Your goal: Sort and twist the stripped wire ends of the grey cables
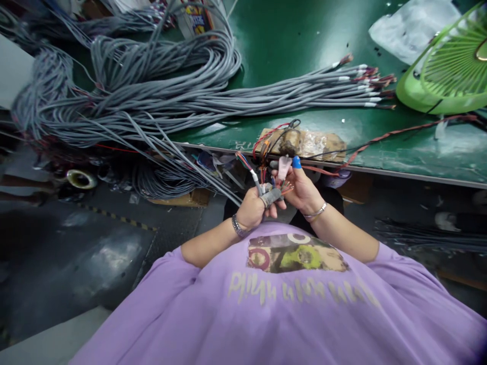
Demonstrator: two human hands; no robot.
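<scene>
My left hand (253, 207) is closed around the ends of grey cables (258, 183), with a grey wrap (271, 196) over what looks like its thumb. Thin coloured wires (245, 161) fan out of one cable end above the fist. More bare-tipped reddish wires (287, 187) stick out towards my right hand (306, 191). That hand has its fingers bent in close beside these wires, a blue cover on the thumb tip and a pale pink wrap on another finger. Whatever lies between its fingertips is too small to make out.
A large grey cable bundle (182, 96) lies along the green table (281, 30). At the table's front edge sits a taped wooden block (319, 144) with red and black leads. A green fan (429, 91) and a plastic bag (413, 28) are at the right. Coiled cables (163, 180) hang below.
</scene>
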